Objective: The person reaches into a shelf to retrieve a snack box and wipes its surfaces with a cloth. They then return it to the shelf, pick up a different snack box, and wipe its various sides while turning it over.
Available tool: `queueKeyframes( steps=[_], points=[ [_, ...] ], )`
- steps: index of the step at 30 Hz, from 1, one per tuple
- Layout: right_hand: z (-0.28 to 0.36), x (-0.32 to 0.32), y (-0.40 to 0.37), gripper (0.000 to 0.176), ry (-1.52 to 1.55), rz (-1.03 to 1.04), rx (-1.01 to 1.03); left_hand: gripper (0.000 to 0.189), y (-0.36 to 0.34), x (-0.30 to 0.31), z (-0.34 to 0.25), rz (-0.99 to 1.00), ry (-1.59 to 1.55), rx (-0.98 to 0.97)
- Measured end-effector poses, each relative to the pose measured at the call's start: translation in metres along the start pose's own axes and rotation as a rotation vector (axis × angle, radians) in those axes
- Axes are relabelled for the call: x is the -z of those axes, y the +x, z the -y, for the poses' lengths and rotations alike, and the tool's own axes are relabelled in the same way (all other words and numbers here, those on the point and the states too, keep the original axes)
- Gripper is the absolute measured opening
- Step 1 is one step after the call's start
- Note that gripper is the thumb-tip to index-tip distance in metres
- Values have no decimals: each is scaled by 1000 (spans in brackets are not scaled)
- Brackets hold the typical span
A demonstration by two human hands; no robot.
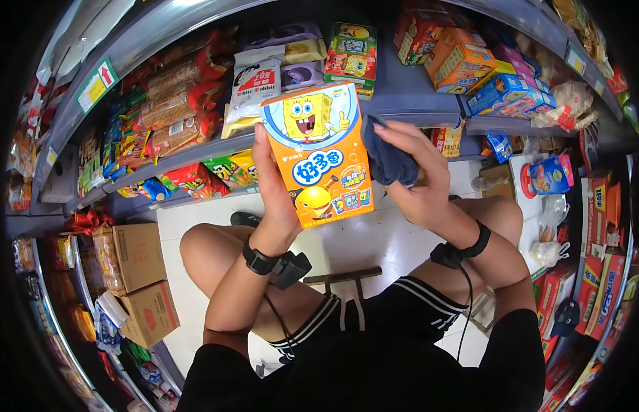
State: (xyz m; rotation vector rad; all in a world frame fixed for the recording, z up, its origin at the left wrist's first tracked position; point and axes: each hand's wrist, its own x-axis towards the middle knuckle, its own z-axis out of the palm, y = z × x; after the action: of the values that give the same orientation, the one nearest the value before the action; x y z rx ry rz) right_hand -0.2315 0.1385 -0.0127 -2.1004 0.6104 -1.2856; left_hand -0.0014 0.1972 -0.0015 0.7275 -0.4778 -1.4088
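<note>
Head camera view: a person sits low with bent knees and holds up an orange box [326, 161] in front of a gray shelf [415, 103]. The front of the box faces the camera, and its top tips a little to the left. It has a smiling yellow sponge and a yellow fish on it.

The left hand [277, 199] grips the left side of the orange box. Its thumb lies along the edge, and its other fingers are hidden behind the box, so I can't see how they bend. The right hand [424, 175] is on the other side of the box. It holds a dark blue cloth [389, 154] bunched up in its fingers. The cloth is right up against the right side of the box.

Just past the top of the orange box, a white candy bag [254, 86] and some small green and red boxes [350, 58] sit on the shelf. Farther to the right of the orange box are more orange packs [460, 62] and some blue boxes [501, 93]. Long bags of brown snacks [178, 103] lie to its left. Two brown cardboard boxes [141, 257] are well to the left of the orange box and lower down. White floor [196, 213] shows below it, between the knees.
</note>
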Motion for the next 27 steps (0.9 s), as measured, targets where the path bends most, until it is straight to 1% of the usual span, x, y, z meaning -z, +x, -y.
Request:
queueKeyframes(
  steps=[2,5,9,11,12,14,16,18,20,22,23,25,27],
  points=[
    [1,-1,-10,62,-6,20,-36,82,-1,1,-1,-27,21,-10],
    [4,-2,-20,62,21,68,-117,72,-3,3,-1,-43,-12,-17],
    [0,-1,-25,61,29,49,-127,72,-2,7,1,-4,-25,2],
    [0,6,-20,59,-27,58,-81,82,-1,7,1,3,115,1],
    [0,8,-17,59,-28,56,-80,82,0,9,3,5,116,1],
    [-3,10,-11,58,-14,14,-55,82,2,13,8,62,52,40],
    [-6,13,-4,58,-31,-1,-36,83,0,8,10,67,72,35],
    [-8,14,2,59,-24,-65,-3,84,-1,6,11,83,90,49],
    [-7,15,7,58,30,-69,-15,85,-1,5,11,88,120,42],
    [-4,13,10,58,69,-51,-73,85,-1,4,11,44,134,43],
    [-4,10,11,58,68,-53,-72,84,0,4,10,43,126,39],
    [-3,4,11,59,145,-54,-134,83,2,5,10,36,119,37],
    [-2,1,9,59,133,-31,-167,80,5,7,13,24,62,34]
  ],
)
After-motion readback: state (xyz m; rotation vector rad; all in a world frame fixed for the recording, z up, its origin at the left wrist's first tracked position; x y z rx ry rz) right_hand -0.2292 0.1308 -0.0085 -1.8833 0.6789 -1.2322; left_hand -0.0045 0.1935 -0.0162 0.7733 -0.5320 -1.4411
